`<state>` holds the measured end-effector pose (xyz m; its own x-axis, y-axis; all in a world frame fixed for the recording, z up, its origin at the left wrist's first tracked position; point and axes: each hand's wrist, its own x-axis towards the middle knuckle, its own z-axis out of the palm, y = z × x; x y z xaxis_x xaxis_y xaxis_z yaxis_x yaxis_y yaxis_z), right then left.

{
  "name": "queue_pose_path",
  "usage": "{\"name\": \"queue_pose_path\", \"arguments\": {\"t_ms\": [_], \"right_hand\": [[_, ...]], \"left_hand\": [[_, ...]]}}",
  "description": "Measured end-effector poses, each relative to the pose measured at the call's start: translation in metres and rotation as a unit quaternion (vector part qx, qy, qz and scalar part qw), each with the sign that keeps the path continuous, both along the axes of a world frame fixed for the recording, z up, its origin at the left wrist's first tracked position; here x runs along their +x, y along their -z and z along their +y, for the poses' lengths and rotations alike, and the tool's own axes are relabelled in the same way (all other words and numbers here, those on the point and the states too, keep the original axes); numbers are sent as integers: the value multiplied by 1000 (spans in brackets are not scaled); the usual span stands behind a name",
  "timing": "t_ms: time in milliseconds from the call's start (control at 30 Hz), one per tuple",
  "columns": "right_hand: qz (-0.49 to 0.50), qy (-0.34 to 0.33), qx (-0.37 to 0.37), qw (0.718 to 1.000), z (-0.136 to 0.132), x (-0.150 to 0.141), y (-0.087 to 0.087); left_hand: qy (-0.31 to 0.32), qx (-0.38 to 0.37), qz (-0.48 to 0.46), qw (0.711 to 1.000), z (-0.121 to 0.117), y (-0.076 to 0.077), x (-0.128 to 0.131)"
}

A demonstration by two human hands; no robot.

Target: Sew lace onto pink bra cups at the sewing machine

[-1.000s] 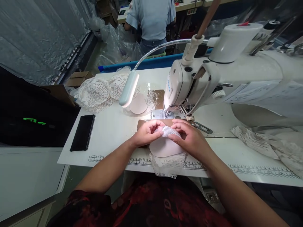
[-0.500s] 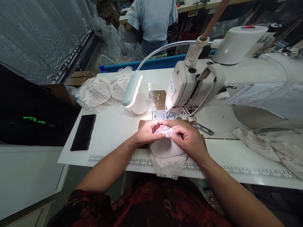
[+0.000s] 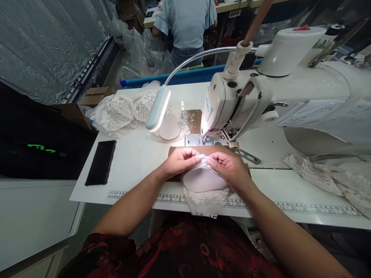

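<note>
My left hand [image 3: 179, 161] and my right hand [image 3: 228, 166] meet in front of the sewing machine [image 3: 261, 96]. Both pinch the top edge of a pale pink padded cup [image 3: 203, 180] overlaid with white lace [image 3: 205, 200]. The lace hangs over the table's front edge, across the printed ruler [image 3: 171, 198]. The cup lies partly on a brown card [image 3: 174, 151] just short of the needle plate [image 3: 194, 139].
A black phone [image 3: 101, 162] lies at the left. A heap of lace pieces [image 3: 117, 114] and another cup [image 3: 169, 129] sit under the gooseneck lamp [image 3: 156, 109]. More lace [image 3: 327, 175] lies right. A person in a blue shirt [image 3: 187, 23] stands behind.
My fingers have worked along the cup's top edge, drawing the lace tighter over it. The cup has shifted slightly toward me.
</note>
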<state>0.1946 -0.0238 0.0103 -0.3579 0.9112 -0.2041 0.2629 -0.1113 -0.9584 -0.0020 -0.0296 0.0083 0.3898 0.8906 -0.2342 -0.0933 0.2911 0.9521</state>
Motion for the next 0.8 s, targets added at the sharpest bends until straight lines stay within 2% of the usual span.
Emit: {"name": "queue_pose_path", "arguments": {"t_ms": [133, 267, 400, 500, 600, 700, 800], "right_hand": [[-46, 11, 20, 999, 0, 2, -1], [-105, -20, 20, 994, 2, 6, -4], [-186, -32, 84, 978, 8, 19, -12], [-240, -49, 195, 950, 14, 27, -19], [-259, -130, 305, 907, 19, 27, -22], [-289, -201, 360, 864, 23, 21, -15], [-340, -185, 399, 831, 25, 16, -2]], "left_hand": [[-22, 43, 57, 997, -1, 1, 0], [-42, 83, 102, 990, 0, 3, 5], [-8, 138, 221, 965, 10, -1, 4], [33, 188, 327, 925, 22, -7, 4], [74, 227, 385, 891, 36, -11, 7], [111, 257, 423, 862, 50, -12, 11], [127, 278, 461, 833, 63, -11, 10]]}}
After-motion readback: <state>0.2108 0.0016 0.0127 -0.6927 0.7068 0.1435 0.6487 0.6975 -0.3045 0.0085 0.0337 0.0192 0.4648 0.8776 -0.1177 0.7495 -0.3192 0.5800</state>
